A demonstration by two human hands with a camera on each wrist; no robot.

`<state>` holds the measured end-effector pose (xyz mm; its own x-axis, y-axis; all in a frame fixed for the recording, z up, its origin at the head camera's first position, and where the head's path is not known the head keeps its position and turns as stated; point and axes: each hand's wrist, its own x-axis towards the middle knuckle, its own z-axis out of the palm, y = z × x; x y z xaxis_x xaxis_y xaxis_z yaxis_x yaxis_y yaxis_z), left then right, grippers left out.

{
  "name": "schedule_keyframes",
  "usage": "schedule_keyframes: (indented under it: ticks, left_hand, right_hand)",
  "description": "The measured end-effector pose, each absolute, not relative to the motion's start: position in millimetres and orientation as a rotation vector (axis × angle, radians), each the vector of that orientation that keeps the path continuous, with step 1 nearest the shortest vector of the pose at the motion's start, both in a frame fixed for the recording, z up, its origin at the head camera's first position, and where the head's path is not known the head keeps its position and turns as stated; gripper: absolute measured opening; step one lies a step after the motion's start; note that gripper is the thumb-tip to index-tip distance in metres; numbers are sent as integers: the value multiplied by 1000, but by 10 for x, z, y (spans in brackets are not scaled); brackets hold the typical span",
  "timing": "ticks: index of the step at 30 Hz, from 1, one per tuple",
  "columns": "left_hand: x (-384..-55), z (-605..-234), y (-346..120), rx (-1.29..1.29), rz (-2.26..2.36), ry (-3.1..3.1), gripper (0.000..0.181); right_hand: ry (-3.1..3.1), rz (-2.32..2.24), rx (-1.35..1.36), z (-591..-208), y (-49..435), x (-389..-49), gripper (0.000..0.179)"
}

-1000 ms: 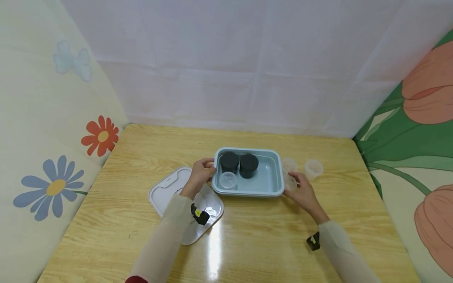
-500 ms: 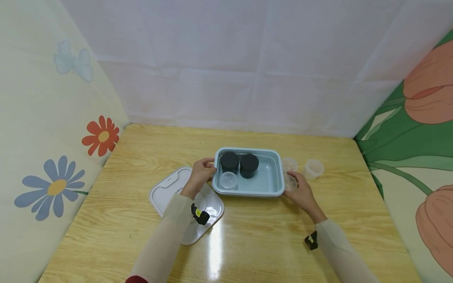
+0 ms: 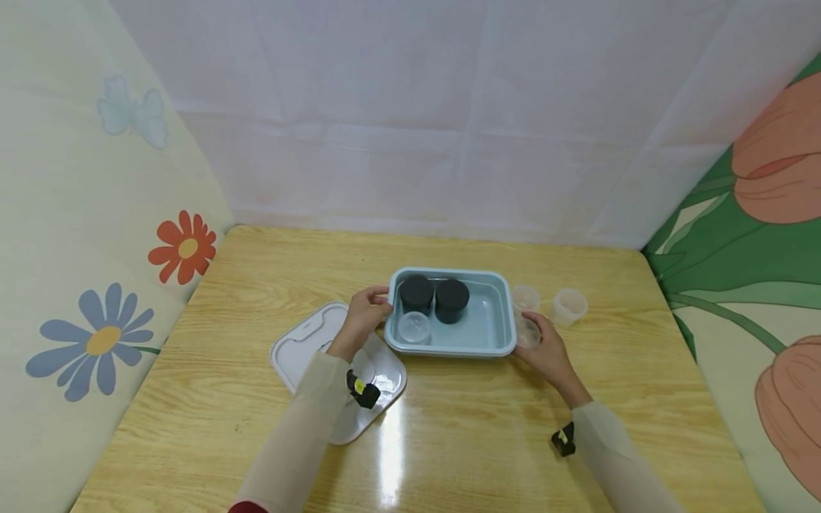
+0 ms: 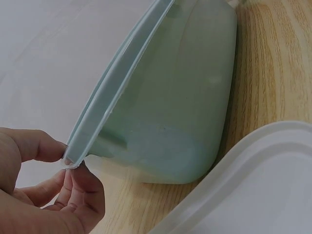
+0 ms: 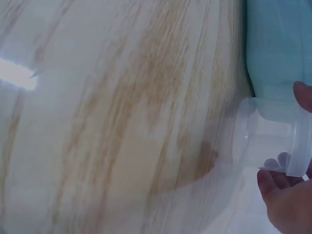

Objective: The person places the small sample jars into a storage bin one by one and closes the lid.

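A light blue rectangular plastic container [image 3: 489, 324] stands at the middle of the table. Inside it, on the left, sit two black round jars [image 3: 452, 296] and a small clear round cup [image 3: 413, 328]. My left hand [image 3: 365, 317] pinches the container's left rim between thumb and fingers; the left wrist view shows this rim [image 4: 105, 97] up close. At the container's right side my right hand [image 3: 545, 349] grips a clear plastic cup [image 5: 268, 139] by its rim. That cup's base is close to the table, and whether it touches cannot be told.
A white lid [image 3: 308, 349] lies on the table [image 3: 481, 442] under my left forearm. Two more clear cups stand right of the container, one [image 3: 526, 296] close beside it and another [image 3: 569, 305] farther right. A pale cloth wall [image 3: 398, 178] rises behind the table.
My right wrist has shifted slightly left, and the clear cup in that hand has barely moved. The left hand and the container look the same.
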<state>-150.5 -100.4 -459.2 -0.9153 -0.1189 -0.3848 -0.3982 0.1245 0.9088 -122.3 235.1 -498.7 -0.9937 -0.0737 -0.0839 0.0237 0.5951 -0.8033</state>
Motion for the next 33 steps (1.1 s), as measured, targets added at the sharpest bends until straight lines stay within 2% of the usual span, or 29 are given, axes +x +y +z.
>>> schedule_keyframes:
  ticks: [33]
  left_hand:
    - [-1506,-4613,-999,-515,1886,2187,45]
  right_hand:
    - [2807,-1318,-37,-4768,2542,-1210,73]
